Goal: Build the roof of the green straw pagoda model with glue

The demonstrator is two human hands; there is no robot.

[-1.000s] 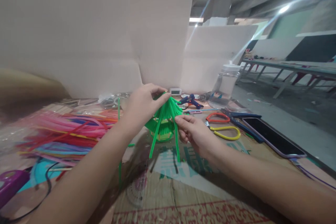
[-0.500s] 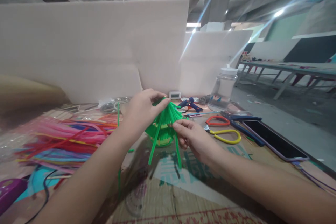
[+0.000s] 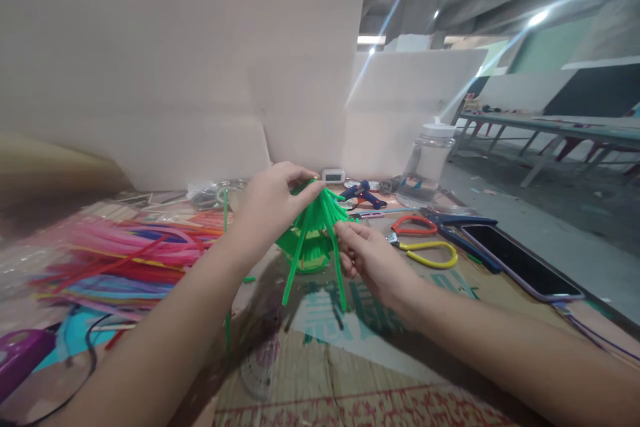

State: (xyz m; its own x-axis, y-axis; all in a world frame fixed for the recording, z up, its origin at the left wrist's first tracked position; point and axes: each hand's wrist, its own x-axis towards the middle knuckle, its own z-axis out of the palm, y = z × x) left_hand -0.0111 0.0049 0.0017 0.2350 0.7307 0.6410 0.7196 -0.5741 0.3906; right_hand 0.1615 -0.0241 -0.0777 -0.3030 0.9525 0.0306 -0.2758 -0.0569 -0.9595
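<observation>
A green cone-like piece made of fuzzy stems (image 3: pixel 315 217) stands at the middle of the table, with two longer stems hanging toward me. The thumb and fingers of my left hand (image 3: pixel 273 203) pinch its top. At its right side my right hand (image 3: pixel 367 253) has thumb and forefinger closed on one of the green stems, the other fingers curled. Below the cone shows a rounded green base (image 3: pixel 310 263), partly covered by the stems.
Colourful fuzzy stems (image 3: pixel 140 253) lie at left, near a purple tool (image 3: pixel 23 357). On the right are yellow-and-red-handled pliers (image 3: pixel 433 257), a phone (image 3: pixel 520 263) and a water bottle (image 3: pixel 427 163). A blue glue gun (image 3: pixel 365 195) and small white display (image 3: pixel 333 176) sit behind.
The view has shifted slightly. My right hand has moved a little at the cone's side, and the stem beside its fingertips now shows more. My left hand keeps its grip on the top.
</observation>
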